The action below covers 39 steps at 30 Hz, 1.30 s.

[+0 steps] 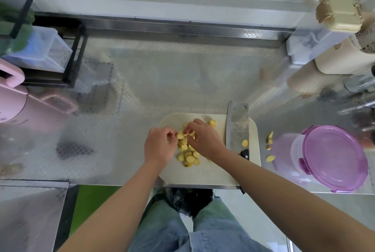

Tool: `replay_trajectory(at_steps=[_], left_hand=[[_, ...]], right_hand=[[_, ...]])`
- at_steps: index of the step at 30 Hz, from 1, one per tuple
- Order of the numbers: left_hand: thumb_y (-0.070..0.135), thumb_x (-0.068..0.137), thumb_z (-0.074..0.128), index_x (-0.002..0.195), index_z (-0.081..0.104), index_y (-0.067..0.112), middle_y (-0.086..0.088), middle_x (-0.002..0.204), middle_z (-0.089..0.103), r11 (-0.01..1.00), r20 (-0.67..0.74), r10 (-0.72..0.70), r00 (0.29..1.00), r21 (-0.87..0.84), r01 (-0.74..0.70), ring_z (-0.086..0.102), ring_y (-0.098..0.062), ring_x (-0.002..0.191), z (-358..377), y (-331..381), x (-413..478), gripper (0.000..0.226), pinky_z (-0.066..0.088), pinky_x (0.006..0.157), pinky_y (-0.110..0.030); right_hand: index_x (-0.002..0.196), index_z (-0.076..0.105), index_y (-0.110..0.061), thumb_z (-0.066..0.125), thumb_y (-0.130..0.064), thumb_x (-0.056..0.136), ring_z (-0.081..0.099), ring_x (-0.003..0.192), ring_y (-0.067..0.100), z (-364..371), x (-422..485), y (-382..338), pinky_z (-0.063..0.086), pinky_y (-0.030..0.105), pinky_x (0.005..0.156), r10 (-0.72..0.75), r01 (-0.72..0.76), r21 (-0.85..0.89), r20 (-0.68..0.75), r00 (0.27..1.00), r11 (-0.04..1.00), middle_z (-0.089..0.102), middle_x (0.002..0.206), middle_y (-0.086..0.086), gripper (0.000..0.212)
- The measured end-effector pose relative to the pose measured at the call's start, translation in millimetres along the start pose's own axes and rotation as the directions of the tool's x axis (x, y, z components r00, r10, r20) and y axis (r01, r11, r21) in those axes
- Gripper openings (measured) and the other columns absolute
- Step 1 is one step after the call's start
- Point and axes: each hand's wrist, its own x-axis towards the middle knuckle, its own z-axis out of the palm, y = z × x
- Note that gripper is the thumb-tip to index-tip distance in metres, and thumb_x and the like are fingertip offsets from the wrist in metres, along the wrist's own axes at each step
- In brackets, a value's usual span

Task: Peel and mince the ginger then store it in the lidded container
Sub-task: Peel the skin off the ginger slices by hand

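Note:
Several yellow ginger chunks (187, 155) lie in a pile on the cream cutting board (203, 172). My left hand (159, 146) pinches one ginger piece (180, 135) at the top of the pile. My right hand (205, 137) pinches a thin strip of ginger right beside it, fingertips almost meeting the left's. One more chunk (212, 123) sits apart at the board's far edge. A cleaver (237, 126) lies flat on the board's right side, its black handle (244, 154) partly under my right forearm. The container with a purple lid (332, 157) stands to the right, closed.
Ginger scraps (269, 146) lie on the steel counter between board and container. A pink appliance (12, 97) and a black rack with clear boxes (50, 52) stand at the left. Jars, a cream box (338, 13) and metal utensils crowd the right back.

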Motion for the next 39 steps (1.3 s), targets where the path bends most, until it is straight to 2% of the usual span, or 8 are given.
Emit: replay_trajectory(at_steps=[4,10,13,18,22,26,35,39], left_hand=[[0.017,0.088,0.058,0.097,0.071,0.02,0.006,0.081,0.061,0.999,0.023,-0.012,1.0,0.031,0.011,0.048,-0.017,0.096,-1.0,2.9,4.7,0.017,0.039,0.068,-0.026],[0.026,0.083,0.067,0.095,0.072,0.021,0.011,0.081,0.062,0.999,0.061,0.032,0.998,-0.018,-0.031,0.043,-0.012,0.091,-3.6,1.1,8.2,0.014,0.035,0.069,-0.024],[0.028,0.087,0.067,0.095,0.073,0.02,0.011,0.08,0.061,0.998,0.071,0.047,0.996,-0.054,-0.043,0.048,-0.017,0.091,-3.1,-6.9,13.1,0.013,0.035,0.071,-0.026],[0.028,0.087,0.067,0.095,0.072,0.018,0.003,0.088,0.07,0.969,0.04,-0.081,0.996,-0.231,0.088,0.063,-0.016,0.086,-5.2,-12.6,28.6,0.014,0.047,0.075,-0.028],[0.028,0.086,0.069,0.092,0.073,0.021,0.004,0.088,0.071,0.991,-0.015,-0.079,0.997,-0.107,0.077,0.062,-0.02,0.091,-4.6,-10.3,40.9,0.011,0.049,0.076,-0.033],[0.03,0.087,0.069,0.096,0.071,0.023,0.006,0.089,0.07,0.995,-0.124,-0.051,0.991,0.082,0.061,0.05,-0.021,0.097,-6.5,-2.4,39.5,0.011,0.036,0.067,-0.029],[0.031,0.085,0.07,0.101,0.07,0.022,0.006,0.09,0.069,0.996,-0.121,0.016,0.993,0.084,-0.006,0.049,-0.018,0.095,-2.9,4.1,38.4,0.018,0.036,0.067,-0.026],[0.03,0.086,0.069,0.102,0.072,0.022,0.002,0.09,0.067,0.986,-0.08,0.082,0.993,0.149,-0.07,0.048,-0.02,0.097,-2.6,-1.4,40.0,0.018,0.036,0.069,-0.024]], right_hand=[[0.101,0.066,-0.021,0.065,-0.034,0.087,0.055,0.077,0.01,0.3,3.4,0.2,0.049,0.031,0.069,0.053,-0.054,0.034,0.01,0.999,0.998,0.059,0.101,-0.005,0.019],[0.097,0.068,-0.018,0.067,-0.026,0.087,0.058,0.082,0.017,2.8,15.6,-7.4,0.05,0.035,0.072,0.086,-0.086,0.009,0.063,0.994,0.996,0.06,0.099,-0.002,0.013],[0.094,0.071,-0.018,0.067,-0.022,0.087,0.057,0.082,0.014,0.7,19.9,-7.2,0.05,0.033,0.073,0.108,-0.113,0.069,0.07,0.992,0.991,0.063,0.096,0.0,0.01],[0.096,0.069,-0.019,0.064,-0.014,0.086,0.059,0.077,0.014,-7.3,26.1,-2.1,0.052,0.034,0.074,0.153,-0.146,0.14,-0.044,0.987,0.979,0.066,0.095,-0.003,0.013],[0.1,0.068,-0.02,0.062,-0.011,0.085,0.059,0.079,0.016,-11.9,26.2,5.1,0.052,0.035,0.074,0.166,-0.161,0.084,-0.056,0.984,0.983,0.063,0.098,-0.003,0.018],[0.106,0.067,-0.018,0.059,-0.012,0.087,0.06,0.083,0.019,-11.1,27.9,4.8,0.05,0.033,0.075,0.18,-0.178,0.039,-0.042,0.983,0.983,0.062,0.101,-0.001,0.021],[0.11,0.067,-0.018,0.056,-0.01,0.089,0.061,0.092,0.02,-8.4,34.7,-1.8,0.049,0.032,0.078,0.178,-0.178,-0.001,-0.021,0.984,0.984,0.062,0.107,0.001,0.025],[0.109,0.068,-0.02,0.056,-0.023,0.094,0.061,0.093,0.024,-7.8,32.5,1.9,0.051,0.038,0.078,0.141,-0.139,-0.07,0.033,0.989,0.988,0.059,0.105,0.002,0.019]])
